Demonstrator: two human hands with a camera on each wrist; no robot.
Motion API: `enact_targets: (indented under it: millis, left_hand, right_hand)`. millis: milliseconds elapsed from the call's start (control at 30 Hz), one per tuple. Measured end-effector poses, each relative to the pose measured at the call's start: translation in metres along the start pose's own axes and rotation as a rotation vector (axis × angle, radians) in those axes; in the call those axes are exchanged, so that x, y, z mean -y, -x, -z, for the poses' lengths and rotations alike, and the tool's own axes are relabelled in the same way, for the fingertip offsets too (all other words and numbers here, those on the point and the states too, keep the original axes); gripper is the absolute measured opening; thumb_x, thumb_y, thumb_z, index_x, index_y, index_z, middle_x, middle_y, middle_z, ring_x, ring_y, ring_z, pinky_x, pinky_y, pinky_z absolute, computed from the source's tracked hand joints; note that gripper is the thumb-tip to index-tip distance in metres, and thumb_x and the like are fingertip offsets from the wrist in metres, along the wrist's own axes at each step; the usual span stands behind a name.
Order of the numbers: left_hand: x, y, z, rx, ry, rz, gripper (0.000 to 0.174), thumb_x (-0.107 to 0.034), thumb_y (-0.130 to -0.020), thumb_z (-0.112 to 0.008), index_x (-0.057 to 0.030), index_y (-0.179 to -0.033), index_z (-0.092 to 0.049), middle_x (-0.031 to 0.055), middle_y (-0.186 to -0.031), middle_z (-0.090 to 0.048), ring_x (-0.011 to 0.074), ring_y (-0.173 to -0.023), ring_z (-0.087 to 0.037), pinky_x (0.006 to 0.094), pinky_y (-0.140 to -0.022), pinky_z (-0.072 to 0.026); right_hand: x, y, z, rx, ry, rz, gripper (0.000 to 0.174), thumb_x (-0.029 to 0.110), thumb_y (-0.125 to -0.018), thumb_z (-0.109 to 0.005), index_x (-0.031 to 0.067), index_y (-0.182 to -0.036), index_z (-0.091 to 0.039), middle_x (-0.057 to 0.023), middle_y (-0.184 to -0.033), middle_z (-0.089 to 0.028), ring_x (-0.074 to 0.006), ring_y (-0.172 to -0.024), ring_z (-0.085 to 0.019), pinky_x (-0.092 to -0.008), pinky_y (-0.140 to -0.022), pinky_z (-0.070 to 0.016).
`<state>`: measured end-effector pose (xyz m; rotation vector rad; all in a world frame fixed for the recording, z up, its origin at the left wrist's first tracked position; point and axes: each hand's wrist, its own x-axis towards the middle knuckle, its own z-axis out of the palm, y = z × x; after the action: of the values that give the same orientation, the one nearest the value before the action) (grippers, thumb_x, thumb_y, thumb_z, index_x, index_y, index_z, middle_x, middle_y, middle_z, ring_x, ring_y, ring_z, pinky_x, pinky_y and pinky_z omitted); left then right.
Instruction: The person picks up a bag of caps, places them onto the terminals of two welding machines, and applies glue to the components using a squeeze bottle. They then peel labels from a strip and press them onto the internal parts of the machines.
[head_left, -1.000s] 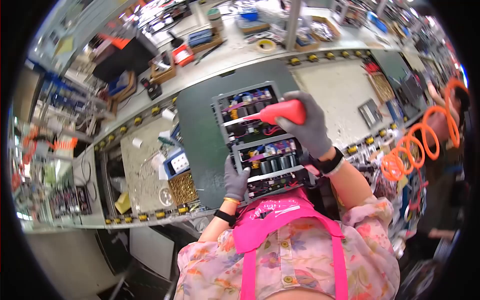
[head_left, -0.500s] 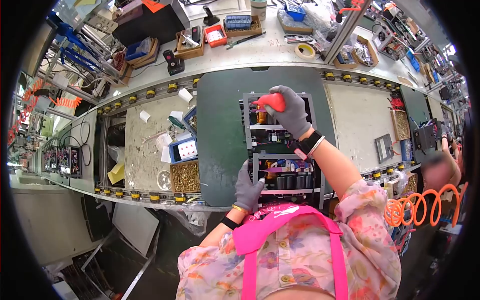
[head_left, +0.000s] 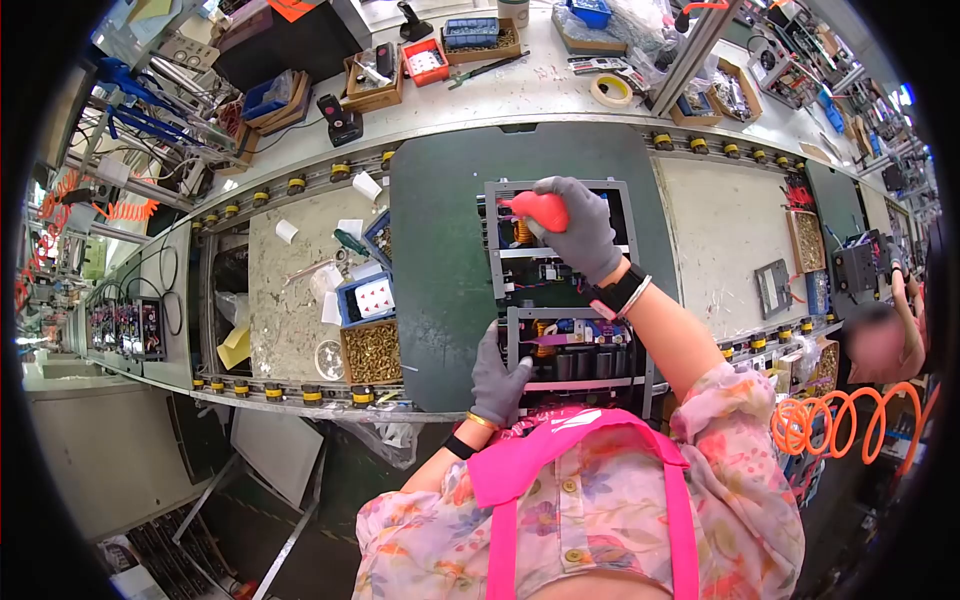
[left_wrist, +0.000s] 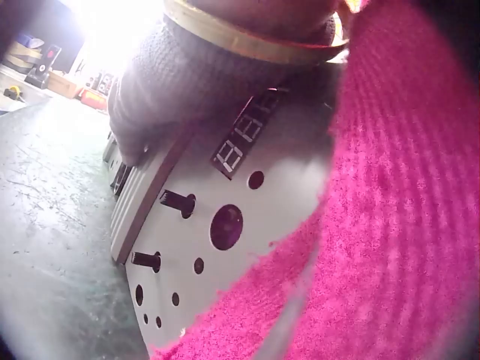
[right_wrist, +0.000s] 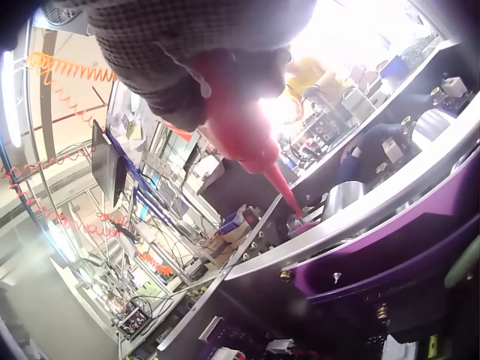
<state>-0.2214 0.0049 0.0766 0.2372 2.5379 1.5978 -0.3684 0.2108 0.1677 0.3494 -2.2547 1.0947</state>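
A red squeeze bottle (head_left: pixel 543 210) is tilting over the upper open-framed electronic unit (head_left: pixel 530 253), its nozzle pointing down inside the frame, near a silver cylinder (right_wrist: pixel 345 201). The right hand (head_left: pixel 583 235) is curling its gloved fingers around the bottle. The lower open-framed electronic unit (head_left: pixel 585 384) is lying nearer the person, and the left hand (head_left: pixel 498 380) is resting on its left edge, fingers loosely extended, thumb apart. Both units are sitting toward the right edge of a green board (head_left: pixel 440 250), whose bare surface is stretching leftward. The front panel (left_wrist: pixel 289 180) is carrying a segmented display (left_wrist: pixel 247 135) (its digits reading like eights). White lettering on the pink apron (head_left: pixel 575 440) is folding partly out of sight.
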Motion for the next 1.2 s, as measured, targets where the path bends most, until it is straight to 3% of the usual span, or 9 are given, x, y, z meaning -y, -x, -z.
enact_targets:
  millis: [67, 200, 300, 367, 467, 667, 1200]
  left_hand:
    - [0.001, 0.0, -0.001, -0.012, 0.0, -0.017, 0.073, -0.013, -0.074, -0.066, -0.0016, -0.138, -0.034, 0.0183, -0.123, -0.054, 0.0277, -0.113, -0.055, 0.0372, -0.096, -0.0425]
    - [-0.004, 0.0, 0.001, 0.0, 0.038, 0.015, 0.074, -0.012, -0.074, -0.067, -0.0016, -0.139, -0.034, 0.0188, -0.122, -0.055, 0.0278, -0.111, -0.055, 0.0369, -0.096, -0.0428]
    - [-0.009, 0.0, 0.001, 0.005, 0.027, 0.071, 0.074, -0.011, -0.074, -0.068, -0.0011, -0.139, -0.034, 0.0188, -0.12, -0.056, 0.0277, -0.11, -0.056, 0.0361, -0.096, -0.0428]
    - [-0.001, 0.001, -0.002, -0.017, 0.028, 0.03, 0.073, -0.011, -0.074, -0.068, -0.0006, -0.138, -0.035, 0.0185, -0.12, -0.056, 0.0265, -0.111, -0.056, 0.0353, -0.097, -0.0418]
    - [-0.004, -0.001, 0.0, 0.03, 0.092, 0.027, 0.074, -0.01, -0.075, -0.068, 0.0007, -0.139, -0.033, 0.0189, -0.125, -0.052, 0.0286, -0.116, -0.051, 0.0359, -0.101, -0.0381]
    - [-0.002, 0.0, -0.001, 0.043, 0.118, 0.082, 0.074, -0.009, -0.075, -0.067, 0.0016, -0.139, -0.032, 0.0175, -0.123, -0.055, 0.0236, -0.112, -0.054, 0.0347, -0.098, -0.041]
    - [0.003, -0.001, -0.001, 0.035, 0.095, 0.029, 0.074, -0.01, -0.075, -0.067, 0.0022, -0.139, -0.032, 0.0182, -0.125, -0.053, 0.025, -0.116, -0.052, 0.0348, -0.101, -0.039]
  right_hand:
    - [0.006, 0.005, 0.005, 0.012, -0.022, 0.018, 0.04, 0.009, -0.067, -0.078, 0.0075, -0.101, -0.056, -0.0107, -0.094, -0.064, -0.0284, -0.084, -0.065, -0.0345, -0.073, -0.0529]
    - [0.023, 0.018, 0.048, -0.157, -0.066, -0.064, 0.045, 0.007, -0.068, -0.077, 0.0064, -0.108, -0.056, -0.0087, -0.095, -0.064, -0.0205, -0.084, -0.064, -0.032, -0.077, -0.0519]
    - [0.044, 0.045, 0.109, -0.291, -0.174, -0.336, 0.043, 0.003, -0.072, -0.073, 0.0048, -0.11, -0.053, -0.0101, -0.101, -0.062, -0.0178, -0.092, -0.061, -0.0305, -0.083, -0.0499]
    - [0.052, 0.07, 0.142, -0.392, -0.28, -0.431, 0.039, 0.001, -0.074, -0.07, 0.0038, -0.109, -0.053, -0.0102, -0.101, -0.062, -0.0177, -0.094, -0.06, -0.0305, -0.085, -0.0492]
    - [0.044, 0.12, 0.165, -0.365, -0.203, -0.488, 0.036, 0.0, -0.076, -0.069, 0.0034, -0.108, -0.052, -0.0102, -0.101, -0.062, -0.0182, -0.095, -0.06, -0.0315, -0.085, -0.0494]
    - [0.029, 0.151, 0.147, -0.397, -0.137, -0.508, 0.036, 0.003, -0.075, -0.072, 0.004, -0.106, -0.053, -0.0088, -0.099, -0.062, -0.0165, -0.093, -0.06, -0.0299, -0.083, -0.0493]
    - [0.003, 0.143, 0.126, -0.37, -0.136, -0.453, 0.037, 0.007, -0.074, -0.075, 0.0031, -0.105, -0.055, -0.0099, -0.096, -0.065, -0.0178, -0.089, -0.063, -0.0301, -0.079, -0.0516]
